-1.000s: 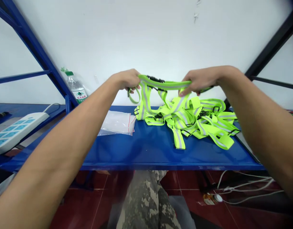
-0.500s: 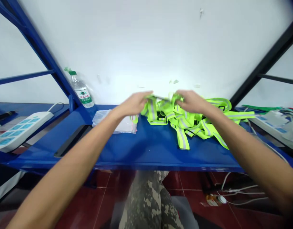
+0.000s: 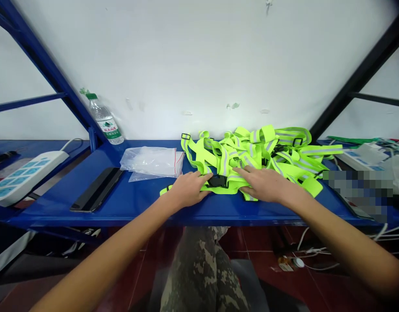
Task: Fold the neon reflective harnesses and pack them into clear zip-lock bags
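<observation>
A tangled heap of neon yellow reflective straps (image 3: 257, 151) with grey stripes and black buckles lies on the blue shelf (image 3: 147, 203). One strap with a black buckle (image 3: 217, 181) is laid flat near the front edge. My left hand (image 3: 188, 190) rests palm down on the strap's left part, fingers stretched toward the buckle. To the right of the buckle, my right hand (image 3: 264, 184) presses flat on the strap with fingers spread. Neither hand grips anything.
A clear plastic bag (image 3: 150, 162) and a black phone (image 3: 97, 188) lie left of the straps. A water bottle (image 3: 103, 119) stands at the back by the blue frame post. White power strips (image 3: 22, 175) sit far left, with another at the right (image 3: 364, 156). My camouflage trousers (image 3: 202, 268) show below.
Both hands came down from holding a strap stretched in the air and now press it flat on the shelf near the front edge. The view tilted a little.
</observation>
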Tool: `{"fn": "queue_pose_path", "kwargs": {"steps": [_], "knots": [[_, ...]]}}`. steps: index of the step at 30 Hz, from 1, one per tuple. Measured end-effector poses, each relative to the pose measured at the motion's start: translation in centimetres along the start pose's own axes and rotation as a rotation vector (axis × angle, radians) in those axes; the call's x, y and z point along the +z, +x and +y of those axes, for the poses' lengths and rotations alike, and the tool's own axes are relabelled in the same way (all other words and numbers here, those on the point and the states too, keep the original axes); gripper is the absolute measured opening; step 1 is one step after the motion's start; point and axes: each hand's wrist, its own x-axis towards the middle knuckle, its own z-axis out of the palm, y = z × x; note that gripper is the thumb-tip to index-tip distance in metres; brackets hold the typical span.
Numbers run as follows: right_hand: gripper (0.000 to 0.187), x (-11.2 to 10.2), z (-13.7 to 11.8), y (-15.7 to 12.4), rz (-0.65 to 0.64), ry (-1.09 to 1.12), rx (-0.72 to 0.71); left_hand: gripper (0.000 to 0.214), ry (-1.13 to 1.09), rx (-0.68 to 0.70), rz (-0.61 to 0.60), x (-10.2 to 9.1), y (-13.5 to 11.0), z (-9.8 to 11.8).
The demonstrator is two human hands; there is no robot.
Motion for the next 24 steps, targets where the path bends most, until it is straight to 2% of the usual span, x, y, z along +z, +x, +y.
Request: {"fn": "queue_pose_path", "kwargs": {"steps": [3,6,10,14,16,19,21,24], "knots": [[0.057,-0.3,-1.5,0.4,0.145,-0.041,0.004,0.056,0.068,-0.071,0.124,1.5,1.8,-0.1],[0.047,0.4,-1.5,1.7,0.188,-0.044,-0.063,0.056,0.072,-0.132,0.206,2.8,3.2,-0.7],[0.047,2.7,0.7,2.8,0.142,-0.03,-0.073,0.058,0.066,-0.047,0.206,3.2,3.2,-2.1],[0.047,4.5,2.5,2.5,0.144,-0.01,-0.043,0.06,0.066,0.019,0.163,2.4,2.0,-2.9],[0.048,4.7,2.5,2.3,0.153,-0.018,-0.027,0.063,0.048,-0.024,0.166,1.9,1.7,-2.4],[0.049,4.6,2.0,2.4,0.161,-0.022,-0.024,0.072,0.068,-0.107,0.276,1.3,1.8,-0.5],[0.05,4.5,1.7,2.5,0.161,-0.022,-0.027,0.075,0.081,-0.053,0.336,1.3,2.4,0.8],[0.051,4.5,1.6,2.7,0.156,-0.012,-0.034,0.069,0.065,0.088,0.278,2.0,3.4,1.8]]}}
